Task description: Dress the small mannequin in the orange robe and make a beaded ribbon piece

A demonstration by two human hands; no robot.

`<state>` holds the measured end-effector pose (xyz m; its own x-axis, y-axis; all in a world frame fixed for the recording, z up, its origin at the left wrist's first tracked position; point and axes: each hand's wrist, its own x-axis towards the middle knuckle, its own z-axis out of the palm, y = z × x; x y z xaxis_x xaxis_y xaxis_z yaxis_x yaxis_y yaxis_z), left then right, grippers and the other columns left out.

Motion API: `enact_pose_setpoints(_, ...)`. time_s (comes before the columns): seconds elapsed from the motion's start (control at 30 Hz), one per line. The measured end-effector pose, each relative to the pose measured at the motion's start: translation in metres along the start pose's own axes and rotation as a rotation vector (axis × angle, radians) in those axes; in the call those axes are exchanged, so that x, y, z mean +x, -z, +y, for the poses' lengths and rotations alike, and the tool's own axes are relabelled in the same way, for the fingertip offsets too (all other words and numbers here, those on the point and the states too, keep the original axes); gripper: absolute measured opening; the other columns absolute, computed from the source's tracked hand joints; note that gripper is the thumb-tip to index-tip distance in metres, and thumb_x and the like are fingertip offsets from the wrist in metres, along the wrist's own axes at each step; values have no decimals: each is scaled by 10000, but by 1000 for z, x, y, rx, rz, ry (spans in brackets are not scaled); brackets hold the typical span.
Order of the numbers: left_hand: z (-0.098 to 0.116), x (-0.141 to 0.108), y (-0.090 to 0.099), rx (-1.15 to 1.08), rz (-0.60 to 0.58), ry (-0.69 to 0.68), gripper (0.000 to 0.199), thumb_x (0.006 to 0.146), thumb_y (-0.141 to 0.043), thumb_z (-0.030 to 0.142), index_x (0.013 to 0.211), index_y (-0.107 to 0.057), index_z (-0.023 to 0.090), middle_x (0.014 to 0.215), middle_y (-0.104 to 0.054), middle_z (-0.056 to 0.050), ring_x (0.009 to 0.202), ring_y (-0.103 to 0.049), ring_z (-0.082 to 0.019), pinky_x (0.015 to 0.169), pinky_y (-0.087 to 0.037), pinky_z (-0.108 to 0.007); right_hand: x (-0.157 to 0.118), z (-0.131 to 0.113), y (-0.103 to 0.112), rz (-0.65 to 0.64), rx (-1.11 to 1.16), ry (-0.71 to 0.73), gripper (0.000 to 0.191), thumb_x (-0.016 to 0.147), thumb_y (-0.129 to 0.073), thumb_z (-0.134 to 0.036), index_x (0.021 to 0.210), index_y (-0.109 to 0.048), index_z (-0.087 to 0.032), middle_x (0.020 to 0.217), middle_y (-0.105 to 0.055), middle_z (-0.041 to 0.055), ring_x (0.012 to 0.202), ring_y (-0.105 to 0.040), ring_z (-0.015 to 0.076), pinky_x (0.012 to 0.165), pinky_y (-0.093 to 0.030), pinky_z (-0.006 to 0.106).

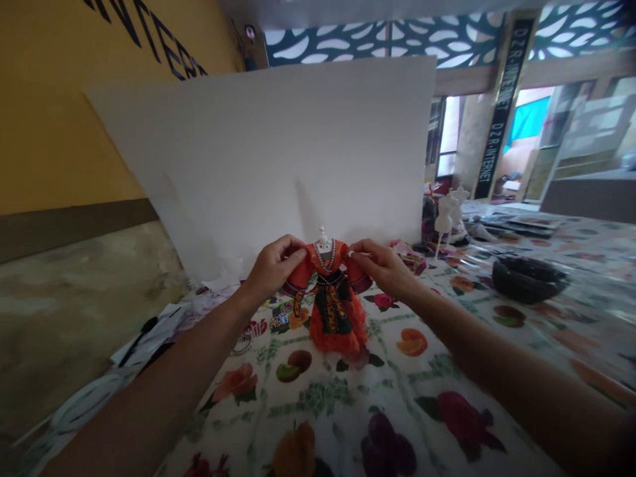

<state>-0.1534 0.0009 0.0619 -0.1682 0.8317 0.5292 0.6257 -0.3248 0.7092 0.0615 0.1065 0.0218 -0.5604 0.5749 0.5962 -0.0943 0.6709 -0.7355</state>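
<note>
A small orange doll dress with wide sleeves, beaded trim and a dark patterned front panel stands upright on a white mini mannequin. Its hem reaches the flowered tablecloth. My left hand pinches the shoulder of the sleeve on the left side between thumb and fingers. On the other side, my right hand pinches the opposite sleeve near its shoulder. Both sleeves hang out to the sides, the left one with a patterned strip dangling below it. The mannequin's body is hidden under the dress.
Behind the dress rises a large white board. To the right are bare white mini mannequins, a black bowl and piled fabric. Papers lie along the left wall. A fruit-and-flower tablecloth covers the table.
</note>
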Motion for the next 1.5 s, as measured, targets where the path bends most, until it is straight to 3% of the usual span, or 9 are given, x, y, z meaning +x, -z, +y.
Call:
enact_pose_setpoints(0.2,-2,-3,-15,-25,33,-5,261,878,-621,430,994,-604,196,921,-647,-21,813,-607,-161,726,-478,-288,1,-4,-2,8,-164,176,143,964,-501,-286,930,-619,-211,968,-616,52,887,-592,189,804,-457,336)
enact_pose_setpoints(0.3,-5,-4,-23,-24,57,-18,307,900,-603,447,1101,-580,216,1080,-651,-51,943,-630,-192,837,-504,-335,1,-5,-2,0,-181,197,131,965,-498,-266,933,-615,-214,973,-619,53,909,-599,197,842,-456,353)
enact_pose_setpoints(0.4,-6,-2,-27,2,45,-99,324,922,-587,424,1187,-557,241,1250,-617,-76,1174,-580,-222,1021,-451,-390,2,-4,-1,-8,-192,206,135,970,-497,-272,922,-610,-217,959,-619,50,904,-602,201,840,-457,362)
enact_pose_setpoints(0.5,-6,4,-27,-8,1,-159,371,920,-589,397,1255,-531,248,1303,-595,-89,1259,-534,-229,1061,-430,-392,2,-4,-2,-7,-192,226,129,967,-500,-254,903,-606,-216,938,-617,44,881,-597,194,818,-454,357)
enact_pose_setpoints(0.77,-1,12,-27,52,-76,-166,408,917,-579,454,1242,-570,208,1204,-634,-65,1126,-594,-216,1016,-440,-347,1,-10,-4,-22,-178,220,115,969,-494,-229,915,-595,-217,935,-607,36,864,-590,175,813,-459,334)
enact_pose_setpoints(0.97,-1,16,-31,59,-80,-137,414,883,-628,489,1195,-604,219,1081,-662,-35,957,-627,-189,883,-484,-301,1,-6,-7,-20,-173,219,120,976,-490,-237,940,-603,-220,919,-596,34,829,-585,174,777,-470,331)
enact_pose_setpoints(1.2,-1,18,-34,-1,-50,-137,280,878,-634,436,1036,-634,204,969,-667,-17,865,-613,-165,839,-489,-297,-3,-6,-3,21,-130,256,122,945,-590,-267,990,-701,-241,1043,-586,55,1006,-593,202,923,-467,363)
enact_pose_setpoints(1.33,-2,21,-35,-43,-77,-133,284,871,-633,435,1029,-631,198,950,-659,-20,843,-599,-163,806,-488,-295,-11,-10,-5,108,-92,233,136,932,-629,-302,1010,-732,-259,882,-610,27,837,-599,179,768,-494,333)
enact_pose_setpoints(1.5,-3,22,-35,-49,-76,-149,269,864,-639,410,1018,-634,189,939,-660,-21,836,-595,-165,819,-481,-306,-18,-12,-15,-5,-66,254,129,955,-600,-298,1022,-696,-245,915,-709,14,783,-647,152,753,-518,311)
